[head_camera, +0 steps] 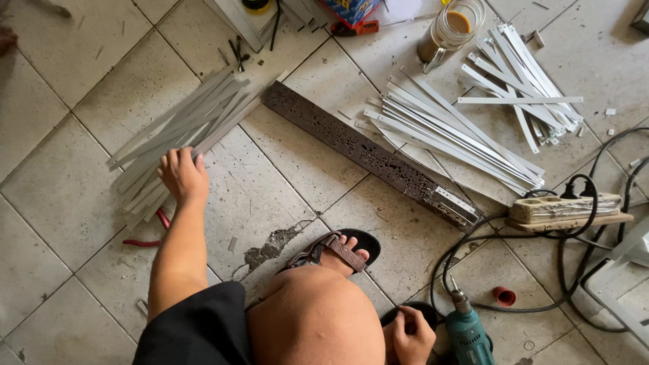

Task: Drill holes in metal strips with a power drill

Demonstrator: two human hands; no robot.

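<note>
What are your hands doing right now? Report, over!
Left hand flat on the grey strips, fingers spread. Right hand curled low beside the teal drill, grip unclear. Red pliers lie beside the left arm.

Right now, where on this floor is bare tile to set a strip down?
Bare tile lies between the grey strip pile under the left hand and the dark pitted bar, and at far left. Crowded: white strips and cables at right, near the drill.
</note>
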